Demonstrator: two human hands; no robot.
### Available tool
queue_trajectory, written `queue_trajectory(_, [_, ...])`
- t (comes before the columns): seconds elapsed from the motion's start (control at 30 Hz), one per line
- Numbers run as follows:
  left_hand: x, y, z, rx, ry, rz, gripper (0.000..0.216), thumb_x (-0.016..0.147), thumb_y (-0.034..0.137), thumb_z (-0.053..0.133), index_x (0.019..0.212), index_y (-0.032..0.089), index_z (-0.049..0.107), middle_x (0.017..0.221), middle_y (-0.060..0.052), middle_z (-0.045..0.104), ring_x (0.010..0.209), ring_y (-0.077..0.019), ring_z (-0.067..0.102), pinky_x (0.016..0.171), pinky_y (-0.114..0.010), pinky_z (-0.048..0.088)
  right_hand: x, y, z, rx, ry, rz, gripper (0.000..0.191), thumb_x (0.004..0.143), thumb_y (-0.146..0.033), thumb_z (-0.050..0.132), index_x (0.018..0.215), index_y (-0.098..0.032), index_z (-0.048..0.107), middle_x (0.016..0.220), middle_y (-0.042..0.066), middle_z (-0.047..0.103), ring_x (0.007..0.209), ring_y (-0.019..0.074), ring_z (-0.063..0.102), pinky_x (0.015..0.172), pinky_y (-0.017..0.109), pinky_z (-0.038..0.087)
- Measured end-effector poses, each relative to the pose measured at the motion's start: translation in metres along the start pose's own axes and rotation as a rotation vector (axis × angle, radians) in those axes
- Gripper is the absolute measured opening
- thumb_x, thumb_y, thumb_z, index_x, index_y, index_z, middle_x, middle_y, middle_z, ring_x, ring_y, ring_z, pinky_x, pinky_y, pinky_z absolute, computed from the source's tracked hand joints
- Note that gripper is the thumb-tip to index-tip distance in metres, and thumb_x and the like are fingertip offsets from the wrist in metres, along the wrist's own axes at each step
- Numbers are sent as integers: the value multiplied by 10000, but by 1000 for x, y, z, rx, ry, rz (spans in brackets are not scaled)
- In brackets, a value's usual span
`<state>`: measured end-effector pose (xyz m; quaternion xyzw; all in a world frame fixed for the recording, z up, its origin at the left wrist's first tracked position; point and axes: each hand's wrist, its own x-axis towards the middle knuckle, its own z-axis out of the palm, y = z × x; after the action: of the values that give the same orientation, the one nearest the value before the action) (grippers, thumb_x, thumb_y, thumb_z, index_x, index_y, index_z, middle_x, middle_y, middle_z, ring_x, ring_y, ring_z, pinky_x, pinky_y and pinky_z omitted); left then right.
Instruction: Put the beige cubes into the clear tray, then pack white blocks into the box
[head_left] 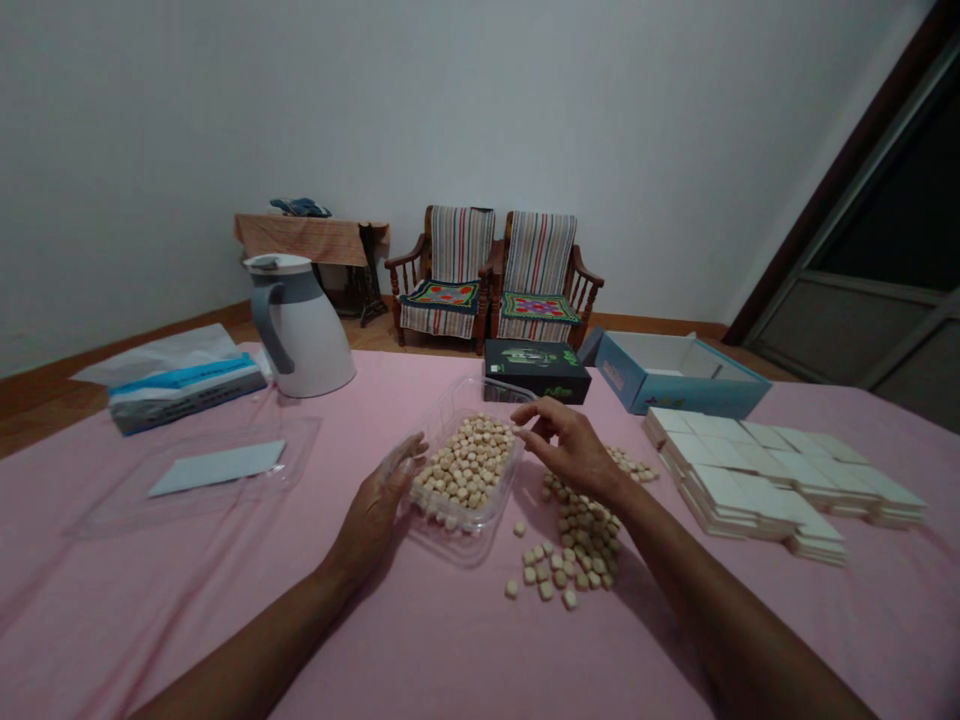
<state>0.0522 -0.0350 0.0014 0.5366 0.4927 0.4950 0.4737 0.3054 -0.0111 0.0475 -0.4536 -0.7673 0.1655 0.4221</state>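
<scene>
A clear plastic container in front of me holds a heap of small pale wooden cubes with rounded corners. My left hand is at its left side, fingers stretched apart along the rim and touching or nearly touching it. On the opposite side, my right hand hovers by the right rim, thumb and fingers apart and slightly bent, with nothing visible between them. More loose cubes lie on the pink cloth under and beside my right forearm, partly hidden by it.
Stacked pale square tiles lie at right, before a blue open box. A black box stands behind the container. At left are a white jug, a tissue pack and a clear plastic lid with a white card.
</scene>
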Motion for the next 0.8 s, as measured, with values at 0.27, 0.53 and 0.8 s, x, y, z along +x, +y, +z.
queue_trajectory(0.27, [2, -1, -1, 34, -4, 15, 652, 818, 617, 477, 1313, 195, 517, 1299, -141, 592, 1166, -297, 572, 941, -409, 465, 2, 21, -14, -137, 67, 171, 190, 769, -113, 477, 858, -169, 635, 802, 20, 670, 639, 115, 597, 629, 227, 436])
queue_trajectory(0.53, [-1, 3, 1, 17, 0, 13, 658, 817, 618, 482, 1311, 186, 518, 1292, -150, 591, 1164, -305, 567, 958, -423, 450, -7, 48, -14, -579, -464, 306, 205, 719, -126, 559, 852, -181, 705, 888, 69, 707, 817, 182, 611, 693, 254, 395])
queue_trajectory(0.8, [-2, 5, 2, 0, 6, -9, 669, 805, 619, 498, 1311, 182, 517, 1317, -155, 568, 1183, -309, 551, 951, -428, 453, -6, 37, -11, -673, -497, 392, 210, 747, -164, 541, 882, -201, 698, 955, 63, 714, 876, 194, 624, 699, 265, 365])
